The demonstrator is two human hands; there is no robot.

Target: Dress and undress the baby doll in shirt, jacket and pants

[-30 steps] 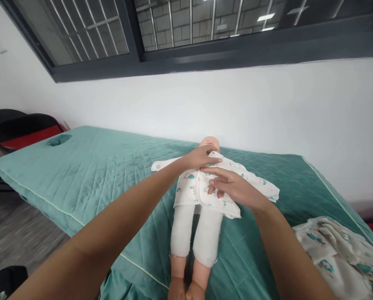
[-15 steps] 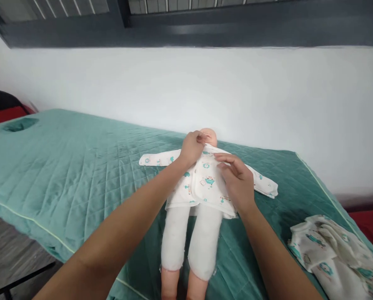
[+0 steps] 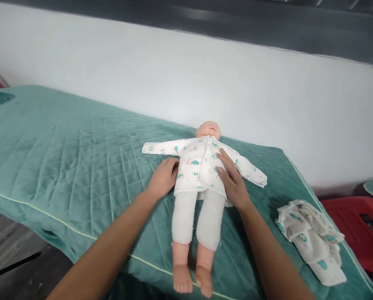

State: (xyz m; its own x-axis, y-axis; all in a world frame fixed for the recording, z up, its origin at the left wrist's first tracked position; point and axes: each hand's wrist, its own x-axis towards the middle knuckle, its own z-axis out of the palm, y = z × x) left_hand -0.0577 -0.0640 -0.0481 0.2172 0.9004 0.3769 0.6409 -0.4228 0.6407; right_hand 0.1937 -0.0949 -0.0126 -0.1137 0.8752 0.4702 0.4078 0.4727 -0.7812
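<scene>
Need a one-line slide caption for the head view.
Left hand and right hand flank a doll in a printed top, lying on a green quilted bed; folded garment beside.

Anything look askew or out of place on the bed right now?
Mostly tidy. The doll lies flat on its back, its printed top closed, left hand and right hand at its sides. Only a crumpled printed garment lies bunched near the bed's right edge.

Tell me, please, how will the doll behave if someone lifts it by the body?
The doll probably sags: its cloth-wrapped legs look soft. Its loose shirt may slide under the left hand and right hand. It seems unlikely to roll, lying flat on the bed.
</scene>
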